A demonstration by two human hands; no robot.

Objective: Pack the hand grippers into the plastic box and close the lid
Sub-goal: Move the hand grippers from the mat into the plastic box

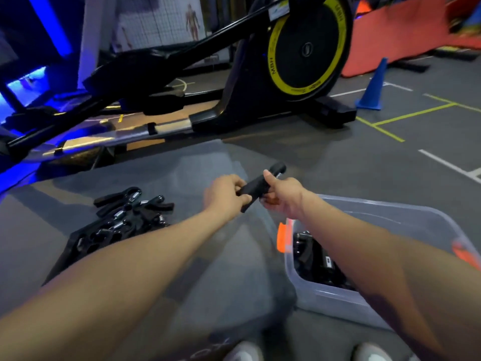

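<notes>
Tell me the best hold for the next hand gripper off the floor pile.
Take the topmost hand gripper in the pile by one black handle, hand coming from above. Its handles splay out clear at the far edge; the others lie tangled, springs interlocked.

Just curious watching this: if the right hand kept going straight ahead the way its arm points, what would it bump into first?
Probably nothing near: past the right hand and the hand gripper it holds lies bare floor, then the exercise machine. Depth is hard to judge.

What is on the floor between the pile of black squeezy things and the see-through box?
In the head view, only bare grey floor lies between the pile of hand grippers and the plastic box; the left forearm crosses above it.
</notes>
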